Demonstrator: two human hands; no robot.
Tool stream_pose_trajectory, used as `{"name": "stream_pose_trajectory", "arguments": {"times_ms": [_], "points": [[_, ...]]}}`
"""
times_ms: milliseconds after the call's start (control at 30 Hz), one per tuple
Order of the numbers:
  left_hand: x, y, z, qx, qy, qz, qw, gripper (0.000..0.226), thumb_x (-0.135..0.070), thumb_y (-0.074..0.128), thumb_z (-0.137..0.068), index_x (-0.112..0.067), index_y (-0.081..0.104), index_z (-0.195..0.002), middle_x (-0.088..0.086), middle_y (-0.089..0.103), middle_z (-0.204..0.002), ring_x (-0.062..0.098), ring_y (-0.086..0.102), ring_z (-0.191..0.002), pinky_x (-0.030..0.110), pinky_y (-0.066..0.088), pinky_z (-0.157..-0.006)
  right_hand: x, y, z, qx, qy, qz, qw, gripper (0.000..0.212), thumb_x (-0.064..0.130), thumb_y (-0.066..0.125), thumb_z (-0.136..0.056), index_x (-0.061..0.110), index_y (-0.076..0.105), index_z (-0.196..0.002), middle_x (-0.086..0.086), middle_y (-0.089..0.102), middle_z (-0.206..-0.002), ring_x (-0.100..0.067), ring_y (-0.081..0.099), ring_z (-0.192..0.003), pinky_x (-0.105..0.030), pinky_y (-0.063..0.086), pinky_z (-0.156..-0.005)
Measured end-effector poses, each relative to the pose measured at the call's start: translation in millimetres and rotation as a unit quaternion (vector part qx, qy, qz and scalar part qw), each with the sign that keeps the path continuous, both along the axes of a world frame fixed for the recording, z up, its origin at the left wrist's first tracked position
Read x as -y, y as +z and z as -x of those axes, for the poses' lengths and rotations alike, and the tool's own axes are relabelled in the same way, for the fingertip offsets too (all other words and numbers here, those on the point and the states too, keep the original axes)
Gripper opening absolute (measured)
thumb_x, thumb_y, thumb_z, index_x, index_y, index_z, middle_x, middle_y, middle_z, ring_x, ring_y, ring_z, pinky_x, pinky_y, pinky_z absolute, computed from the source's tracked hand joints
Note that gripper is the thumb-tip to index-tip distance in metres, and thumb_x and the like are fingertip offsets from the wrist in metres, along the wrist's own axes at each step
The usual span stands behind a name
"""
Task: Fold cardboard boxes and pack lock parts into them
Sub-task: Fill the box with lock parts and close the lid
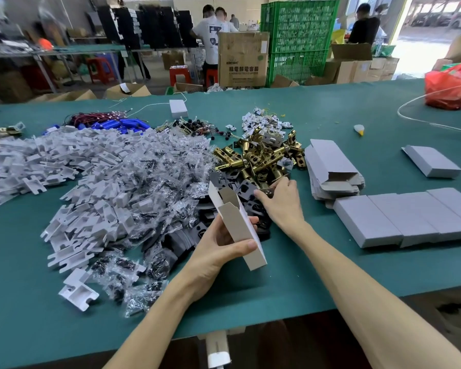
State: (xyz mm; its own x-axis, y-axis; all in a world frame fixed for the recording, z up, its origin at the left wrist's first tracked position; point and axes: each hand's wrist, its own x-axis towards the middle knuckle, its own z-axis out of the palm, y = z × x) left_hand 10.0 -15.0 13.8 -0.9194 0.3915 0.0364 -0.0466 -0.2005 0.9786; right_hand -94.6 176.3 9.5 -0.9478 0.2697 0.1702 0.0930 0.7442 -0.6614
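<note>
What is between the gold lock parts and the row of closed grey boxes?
A stack of flat, unfolded cardboard boxes lies between the gold lock parts and the closed grey boxes, seen in the head view.

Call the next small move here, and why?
Probably lift the part that the right hand pinches out of the pile and bring it to the box. The left hand grips the box with its flap open and its mouth tilted toward the pile, ready to load.
</note>
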Motion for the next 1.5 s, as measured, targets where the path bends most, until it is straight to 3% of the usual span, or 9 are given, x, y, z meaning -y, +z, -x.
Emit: {"name": "stream_pose_trajectory", "arguments": {"times_ms": [267, 467, 567, 667, 767, 1000, 1133, 1267, 1500], "points": [[1, -3, 0, 0.015, -0.001, -0.013, 1.000, 0.075, -0.030, 0.092, -0.074, -0.020, 0.057, -0.139, 0.006, 0.068, -0.137, 0.026, 0.064, -0.127, 0.028, 0.053, -0.099, 3, -6, 3, -0.031, -0.014, -0.003, 0.999, 0.052, 0.060, 0.061, -0.093, 0.011, 0.048, -0.107, -0.007, 0.049, -0.112, -0.028, 0.052, -0.102, -0.040, 0.046, -0.085], [3, 1, -2, 0.005, -0.001, -0.004, 1.000, 0.062, -0.033, 0.085, -0.077, -0.027, 0.063, -0.135, 0.008, 0.069, -0.133, 0.026, 0.065, -0.123, 0.033, 0.052, -0.100, 4, -4, 0, -0.024, 0.002, -0.004, 1.000, 0.058, 0.056, 0.064, -0.091, 0.010, 0.050, -0.124, -0.007, 0.056, -0.123, -0.025, 0.053, -0.114, -0.040, 0.048, -0.092], [3, 4, -3, 0.028, 0.016, -0.006, 0.999, 0.068, -0.044, 0.084, -0.076, -0.021, 0.063, -0.136, 0.010, 0.070, -0.130, 0.025, 0.066, -0.116, 0.035, 0.050, -0.100, 2, 0, -3, -0.008, 0.029, 0.008, 1.000, 0.062, 0.053, 0.064, -0.090, 0.009, 0.046, -0.130, -0.009, 0.058, -0.127, -0.028, 0.056, -0.114, -0.042, 0.049, -0.094], [2, 7, -4, 0.070, 0.021, -0.024, 0.997, 0.090, -0.072, 0.086, -0.064, -0.014, 0.067, -0.131, 0.016, 0.072, -0.114, 0.024, 0.069, -0.098, 0.031, 0.057, -0.081, -5, 9, -3, 0.045, 0.052, -0.040, 0.997, 0.063, 0.060, 0.062, -0.090, 0.010, 0.046, -0.126, -0.010, 0.061, -0.118, -0.030, 0.058, -0.105, -0.042, 0.050, -0.087], [5, 8, -3, 0.104, 0.020, -0.062, 0.992, 0.078, -0.081, 0.081, -0.060, -0.024, 0.080, -0.114, 0.014, 0.075, -0.109, 0.025, 0.073, -0.094, 0.035, 0.062, -0.084, -12, 13, 2, 0.072, 0.037, -0.031, 0.996, 0.075, 0.073, 0.050, -0.091, 0.008, 0.048, -0.127, -0.007, 0.057, -0.111, -0.031, 0.057, -0.106, -0.043, 0.049, -0.086], [3, 13, -4, 0.073, 0.014, -0.045, 0.996, 0.075, -0.084, 0.081, -0.054, -0.029, 0.083, -0.106, 0.014, 0.077, -0.109, 0.025, 0.074, -0.096, 0.038, 0.060, -0.087, -11, 20, 27, 0.142, -0.018, -0.073, 0.987, 0.058, 0.063, 0.056, -0.092, 0.006, 0.056, -0.104, -0.007, 0.056, -0.096, -0.032, 0.060, -0.092, -0.035, 0.042, -0.072], [4, 12, -2, 0.082, 0.016, -0.064, 0.994, 0.077, -0.079, 0.087, -0.052, -0.024, 0.083, -0.106, 0.016, 0.076, -0.110, 0.028, 0.074, -0.096, 0.039, 0.061, -0.089, -15, 32, 32, 0.203, 0.038, -0.073, 0.976, 0.037, 0.044, 0.061, -0.087, 0.011, 0.055, -0.070, -0.006, 0.061, -0.075, -0.020, 0.056, -0.064, -0.027, 0.038, -0.054], [4, 12, -1, 0.087, 0.014, -0.068, 0.994, 0.072, -0.076, 0.087, -0.055, -0.027, 0.083, -0.107, 0.012, 0.077, -0.114, 0.028, 0.075, -0.100, 0.038, 0.062, -0.089, -24, 34, 20, 0.209, 0.064, 0.017, 0.976, 0.026, 0.034, 0.065, -0.084, 0.011, 0.057, -0.073, -0.003, 0.061, -0.065, -0.016, 0.052, -0.052, -0.021, 0.039, -0.045], [6, 12, -2, 0.116, 0.054, -0.079, 0.989, 0.053, -0.065, 0.069, -0.084, -0.030, 0.075, -0.123, 0.013, 0.071, -0.131, 0.025, 0.071, -0.114, 0.034, 0.059, -0.088, -41, 40, -18, 0.091, 0.086, 0.198, 0.972, 0.032, 0.021, 0.082, -0.085, 0.006, 0.057, -0.100, -0.008, 0.069, -0.081, -0.015, 0.064, -0.061, -0.025, 0.050, -0.054]]}}
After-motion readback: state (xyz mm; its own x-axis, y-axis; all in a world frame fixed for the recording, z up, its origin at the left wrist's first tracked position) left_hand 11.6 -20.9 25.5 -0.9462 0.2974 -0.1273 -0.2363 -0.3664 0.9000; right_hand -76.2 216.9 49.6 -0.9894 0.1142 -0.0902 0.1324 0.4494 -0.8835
